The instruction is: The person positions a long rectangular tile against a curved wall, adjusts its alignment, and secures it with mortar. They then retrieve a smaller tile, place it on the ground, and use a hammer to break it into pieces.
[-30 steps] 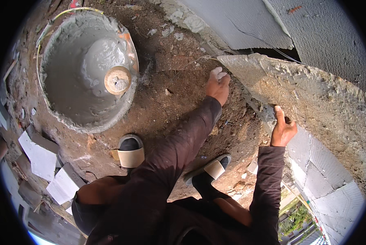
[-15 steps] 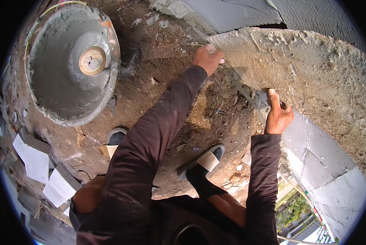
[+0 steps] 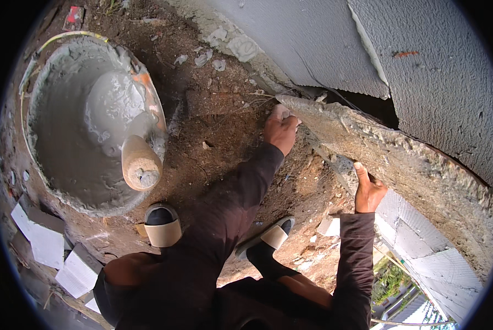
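A long, rough board [image 3: 389, 146], crusted with dried mortar, lies aslant along the grey block wall. My left hand [image 3: 282, 129] is closed on its far-left corner, fingers curled under the edge. Further right, my right hand [image 3: 370, 190] grips the near edge with the thumb on top and the fingers partly hidden. Between the board's far edge and the wall blocks [image 3: 444, 71] a dark gap shows.
To the left stands a bucket [image 3: 25, 124] of wet grey mortar, with a wooden-handled tool [image 3: 139, 159] in it. Pale blocks [image 3: 43, 236] lie at lower left. My sandalled feet [image 3: 164, 226] stand on dirt ground strewn with mortar lumps [image 3: 242, 48].
The board has tilted, so its face looks narrower, and the gap behind it has widened. Both hands keep their grip. The view has shifted, and bucket and wall sit lower in it.
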The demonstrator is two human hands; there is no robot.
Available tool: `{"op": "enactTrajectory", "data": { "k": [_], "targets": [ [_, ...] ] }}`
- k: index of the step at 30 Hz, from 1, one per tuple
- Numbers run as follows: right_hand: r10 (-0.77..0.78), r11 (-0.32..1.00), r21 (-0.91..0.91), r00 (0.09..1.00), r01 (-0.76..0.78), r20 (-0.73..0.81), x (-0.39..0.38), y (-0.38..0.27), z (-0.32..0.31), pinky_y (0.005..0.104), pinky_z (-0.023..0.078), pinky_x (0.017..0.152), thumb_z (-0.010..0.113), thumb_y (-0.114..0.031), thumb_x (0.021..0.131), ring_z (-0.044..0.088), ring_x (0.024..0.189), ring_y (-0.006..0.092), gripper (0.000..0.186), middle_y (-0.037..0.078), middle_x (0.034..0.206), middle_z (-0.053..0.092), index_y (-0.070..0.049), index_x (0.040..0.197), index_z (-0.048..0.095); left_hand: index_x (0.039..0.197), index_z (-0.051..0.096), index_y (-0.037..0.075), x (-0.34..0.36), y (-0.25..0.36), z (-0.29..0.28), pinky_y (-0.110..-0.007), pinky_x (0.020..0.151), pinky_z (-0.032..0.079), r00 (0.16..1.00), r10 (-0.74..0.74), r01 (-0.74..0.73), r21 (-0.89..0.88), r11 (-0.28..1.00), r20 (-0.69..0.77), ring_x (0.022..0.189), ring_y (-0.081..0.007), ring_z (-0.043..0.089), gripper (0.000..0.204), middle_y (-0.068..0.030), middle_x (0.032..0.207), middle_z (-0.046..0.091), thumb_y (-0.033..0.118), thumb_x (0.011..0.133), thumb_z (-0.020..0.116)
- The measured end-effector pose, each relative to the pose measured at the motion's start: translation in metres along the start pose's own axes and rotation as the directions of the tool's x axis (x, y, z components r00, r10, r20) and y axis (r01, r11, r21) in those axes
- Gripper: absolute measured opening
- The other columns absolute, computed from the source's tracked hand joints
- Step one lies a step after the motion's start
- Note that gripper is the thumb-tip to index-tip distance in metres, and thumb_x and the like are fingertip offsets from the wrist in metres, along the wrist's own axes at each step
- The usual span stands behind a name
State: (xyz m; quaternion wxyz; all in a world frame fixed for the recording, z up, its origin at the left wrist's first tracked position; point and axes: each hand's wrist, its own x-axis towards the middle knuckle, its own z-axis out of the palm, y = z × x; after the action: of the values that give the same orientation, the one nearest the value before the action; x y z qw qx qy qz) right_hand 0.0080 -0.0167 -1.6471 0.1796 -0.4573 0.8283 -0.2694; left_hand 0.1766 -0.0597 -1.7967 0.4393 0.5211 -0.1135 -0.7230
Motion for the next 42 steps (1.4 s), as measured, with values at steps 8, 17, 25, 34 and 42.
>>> {"op": "enactTrajectory", "data": {
  "k": [8, 17, 25, 34, 42],
  "targets": [
    [0.132, 0.9, -0.436, 0.942, 0.016, 0.308, 0.018, -0.014, -0.028, 0.0236, 0.041, 0.064, 0.072, -0.021, 0.076, 0.048, 0.066, 0.0072, 0.024, 0.0, 0.069, 0.06, 0.002, 0.08, 0.066, 0.116, 0.037, 0.005, -0.016, 0.043, 0.01, -0.042, 0.081, 0.052, 0.959, -0.204, 0.13, -0.333, 0.934, -0.199, 0.08, -0.0193, 0.054, 0.034, -0.0085, 0.099, 0.049, 0.0, 0.083, 0.041],
    [0.025, 0.196, -0.818, 0.831, 0.541, 0.556, 0.048, 0.141, -0.076, 0.0391, 0.046, 0.044, 0.053, -0.015, 0.079, 0.06, 0.054, 0.0255, 0.026, 0.009, 0.071, 0.063, -0.026, 0.101, 0.062, 0.109, 0.044, 0.007, 0.027, 0.05, 0.018, -0.039, 0.076, 0.051, 0.986, -0.163, 0.124, -0.489, 0.864, -0.037, 0.08, -0.0146, 0.054, 0.028, -0.0061, 0.093, 0.053, 0.001, 0.082, 0.045],
    [-0.411, 0.435, -0.624, 0.76, 0.649, 0.504, 0.029, 0.005, -0.013, 0.0292, 0.042, 0.048, 0.06, -0.008, 0.079, 0.052, 0.051, 0.0172, 0.02, 0.008, 0.064, 0.061, -0.017, 0.095, 0.068, 0.12, 0.039, -0.004, 0.03, 0.011, -0.004, -0.033, 0.086, 0.041, 0.952, -0.089, 0.066, -0.084, 0.994, -0.293, 0.1, -0.0262, 0.054, 0.048, -0.0189, 0.109, 0.055, 0.018, 0.079, 0.052],
    [-0.007, 0.984, -0.176, 0.988, 0.035, 0.156, 0.012, -0.04, 0.013, 0.0271, 0.03, 0.044, 0.066, -0.02, 0.08, 0.028, 0.047, 0.0088, 0.013, 0.003, 0.046, 0.035, -0.008, 0.084, 0.07, 0.1, 0.042, -0.002, 0.037, 0.027, -0.031, -0.031, 0.07, 0.05, 0.995, -0.022, 0.008, 0.139, 0.99, 0.102, 0.089, -0.0269, 0.061, 0.025, -0.0156, 0.098, 0.055, 0.011, 0.082, 0.053],
    [0.108, 0.977, -0.189, 0.994, -0.104, 0.011, 0.007, -0.055, 0.016, 0.0241, 0.037, 0.052, 0.077, -0.018, 0.07, 0.042, 0.051, 0.0095, 0.031, -0.001, 0.055, 0.049, 0.005, 0.061, 0.057, 0.098, 0.056, -0.003, 0.045, 0.114, -0.054, -0.036, 0.08, 0.045, 0.909, -0.073, -0.216, 0.615, 0.758, 0.41, 0.091, -0.0266, 0.059, 0.046, -0.0193, 0.094, 0.062, 0.039, 0.079, 0.063]
  ]
}}
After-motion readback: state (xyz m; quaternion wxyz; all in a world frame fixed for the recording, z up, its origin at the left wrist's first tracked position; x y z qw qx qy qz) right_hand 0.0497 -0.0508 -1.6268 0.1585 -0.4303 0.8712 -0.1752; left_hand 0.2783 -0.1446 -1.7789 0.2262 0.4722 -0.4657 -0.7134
